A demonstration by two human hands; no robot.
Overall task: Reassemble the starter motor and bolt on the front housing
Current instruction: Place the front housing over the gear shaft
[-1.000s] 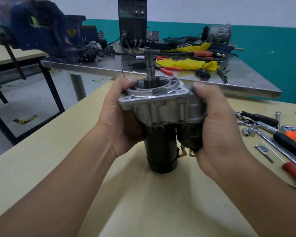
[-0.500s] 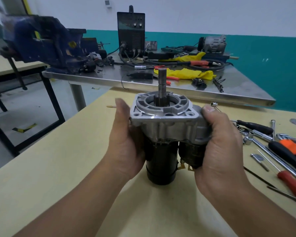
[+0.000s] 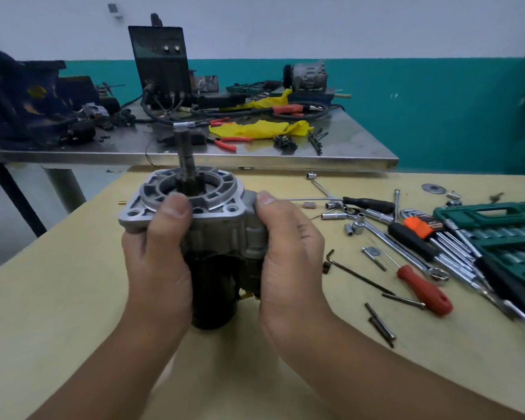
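I have the starter motor [image 3: 212, 259] stood on end on the yellow worktop [image 3: 58, 298], and both my hands are clamped around it: my left hand [image 3: 156, 262] wraps the near-left side with the thumb pressing down on the rim of the front housing [image 3: 222, 192], and my right hand [image 3: 288, 253] grasps the right flank, thumb up against the housing's shoulder over the solenoid side. The step in hand looks to me like seating the aluminium front housing onto the black motor body, squeezing and pressing it home; I see no bolts in the flange holes, so the bolting is not yet done. The motor's long axis runs vertical, with the pinion shaft [image 3: 183, 153] pointing straight up through the housing's open mouth and the black rear end resting on the worktop, partly hidden by my palms. Whether the housing sits fully flush against the body I cannot tell, as my fingers cover the joint. Next, I judge, I need one hand to steady the unit while the other reaches right for the long bolts [image 3: 379, 324] lying near, and then a driver from the ratchet and sockets [image 3: 358, 221] scattered beside the green socket case [image 3: 497, 237].
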